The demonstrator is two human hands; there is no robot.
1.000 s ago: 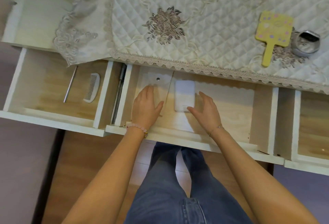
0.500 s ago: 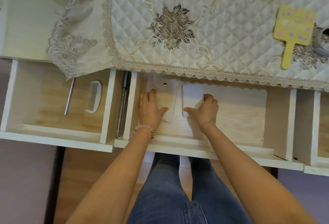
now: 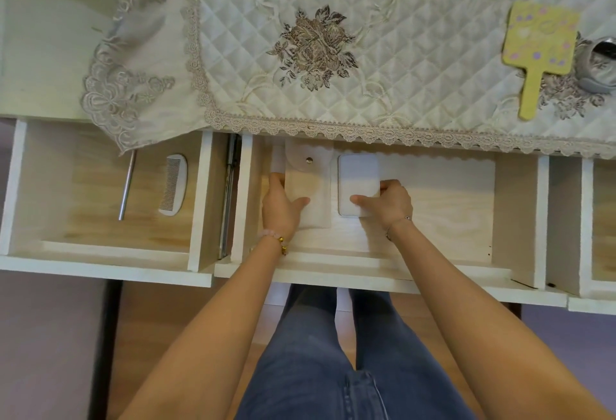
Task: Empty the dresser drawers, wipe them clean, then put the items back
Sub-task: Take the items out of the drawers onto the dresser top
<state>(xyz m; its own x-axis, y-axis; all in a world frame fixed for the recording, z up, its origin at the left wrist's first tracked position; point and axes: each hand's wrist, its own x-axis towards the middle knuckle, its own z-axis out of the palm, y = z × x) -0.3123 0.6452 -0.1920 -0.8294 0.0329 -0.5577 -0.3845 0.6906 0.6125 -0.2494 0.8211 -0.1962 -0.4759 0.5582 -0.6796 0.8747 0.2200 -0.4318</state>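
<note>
The middle drawer (image 3: 513, 206) stands pulled out below the dresser top. Inside it my left hand (image 3: 283, 206) grips a white pouch with a metal snap (image 3: 308, 183), thumb on its face and fingers round its left edge. Beside it my right hand (image 3: 388, 201) holds a flat white rectangular case (image 3: 358, 174) by its lower right corner, thumb on top and fingers curled at its right side. The left drawer (image 3: 100, 239) is open too, with a white comb (image 3: 173, 184) and a metal rod (image 3: 126, 186) lying in it.
A quilted lace-edged cloth (image 3: 333, 36) covers the dresser top and overhangs the drawers. On it at the right lie a yellow hand mirror (image 3: 538, 49) and a silver round tin (image 3: 600, 66). A third drawer (image 3: 603, 219) is open at the far right. My legs are under the middle drawer.
Both hands went from lying open in the middle drawer to closing on the pouch and the white case. The view has shifted, moving the dresser right and down in the frame.
</note>
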